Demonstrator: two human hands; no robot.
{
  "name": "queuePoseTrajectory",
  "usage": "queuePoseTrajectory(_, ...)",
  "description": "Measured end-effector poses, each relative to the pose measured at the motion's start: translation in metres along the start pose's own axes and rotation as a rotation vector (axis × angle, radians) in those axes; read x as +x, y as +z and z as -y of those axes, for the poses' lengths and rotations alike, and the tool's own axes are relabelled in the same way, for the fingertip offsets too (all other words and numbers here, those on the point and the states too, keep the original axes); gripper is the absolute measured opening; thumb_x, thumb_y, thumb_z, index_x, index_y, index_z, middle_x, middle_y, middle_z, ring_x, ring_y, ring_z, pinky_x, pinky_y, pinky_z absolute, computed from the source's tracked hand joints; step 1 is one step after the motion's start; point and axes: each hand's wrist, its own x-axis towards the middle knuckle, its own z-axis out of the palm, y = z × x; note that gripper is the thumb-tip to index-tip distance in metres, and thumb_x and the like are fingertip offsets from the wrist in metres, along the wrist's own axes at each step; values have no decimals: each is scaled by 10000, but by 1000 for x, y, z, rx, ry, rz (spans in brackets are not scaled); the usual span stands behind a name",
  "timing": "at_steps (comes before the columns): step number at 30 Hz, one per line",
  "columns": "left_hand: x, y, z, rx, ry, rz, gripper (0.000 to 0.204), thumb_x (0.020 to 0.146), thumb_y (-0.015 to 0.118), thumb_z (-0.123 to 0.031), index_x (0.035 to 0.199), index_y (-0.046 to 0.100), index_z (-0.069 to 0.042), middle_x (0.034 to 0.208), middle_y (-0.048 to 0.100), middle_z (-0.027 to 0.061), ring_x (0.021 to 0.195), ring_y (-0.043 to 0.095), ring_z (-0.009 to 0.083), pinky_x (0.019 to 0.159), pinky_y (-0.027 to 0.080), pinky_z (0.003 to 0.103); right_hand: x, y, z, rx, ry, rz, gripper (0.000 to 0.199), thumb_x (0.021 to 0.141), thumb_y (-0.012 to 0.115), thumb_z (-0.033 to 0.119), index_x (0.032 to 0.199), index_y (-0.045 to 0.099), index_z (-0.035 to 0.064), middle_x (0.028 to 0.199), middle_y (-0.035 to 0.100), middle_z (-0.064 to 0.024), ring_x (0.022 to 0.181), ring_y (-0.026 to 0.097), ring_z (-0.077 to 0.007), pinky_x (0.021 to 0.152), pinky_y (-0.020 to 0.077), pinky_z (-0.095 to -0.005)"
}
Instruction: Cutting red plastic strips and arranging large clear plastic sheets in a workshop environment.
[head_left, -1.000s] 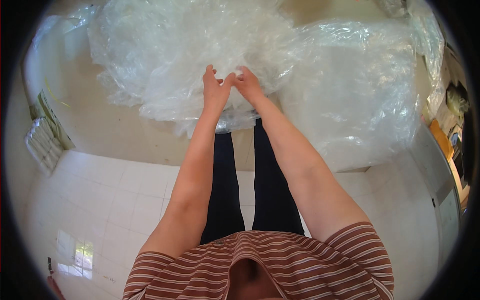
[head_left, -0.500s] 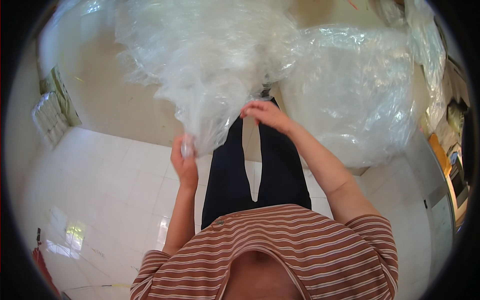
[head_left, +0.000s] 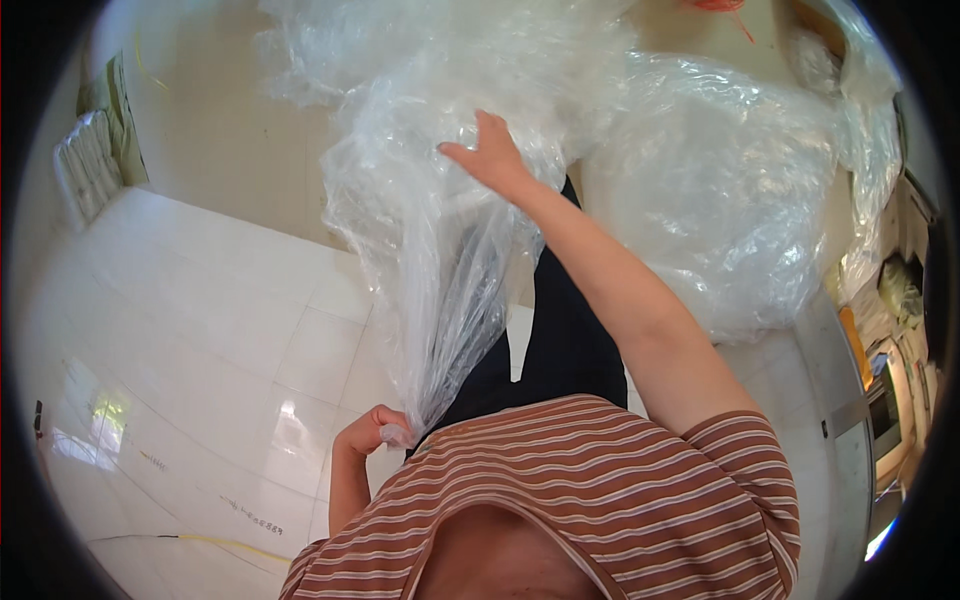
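Observation:
A large heap of clear plastic film [head_left: 400, 190] spreads in front of me, one gathered strand of it running down to my waist. At the lower end of that strand my left hand [head_left: 380, 430] is closed round the bunched film, beside my dark trousers. My right hand [head_left: 488, 160] reaches over the heap with its thumb and fingers apart. It holds nothing, and whether its palm touches the film beneath I cannot tell.
To the right lies a broad, folded pile of clear film [head_left: 710, 190]. Red string [head_left: 722, 5] lies at the top. A wrapped white bundle [head_left: 88, 165] leans at the far left. White tiles [head_left: 230, 330] cover the floor, with a yellow cord [head_left: 230, 543] at lower left.
My left hand has pulled the film down and back to my waist, stretching it into a long strand. My right hand has moved forward and left over the film, its fingers spreading.

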Motion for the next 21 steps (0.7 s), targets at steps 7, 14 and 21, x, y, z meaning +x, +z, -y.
queuePoseTrajectory(7,-30,-21,72,-280,19,-13,140,640,694,-134,704,668,-13,667,623,14,564,523,82,511,396,211,-56,133,-25,-581,-75,284,596,749,636,276,1234,431,-2,1255,450,-196,1155,451,-313,913,374,-504)
queuePoseTrajectory(14,-16,-38,64,-294,165,-208,168,661,713,-161,693,620,-25,621,578,-5,548,502,72,501,383,209,-80,-49,-110,133,430,675,348,801,548,397,895,681,89,832,633,-57,868,611,-138,677,489,-329)
queuePoseTrajectory(21,12,17,-34,-171,822,-24,131,667,708,-108,621,590,-76,689,568,6,642,520,99,580,387,231,-226,-416,47,1502,-663,158,310,928,434,262,1146,524,60,1157,558,-78,1089,499,-229,980,359,-386)
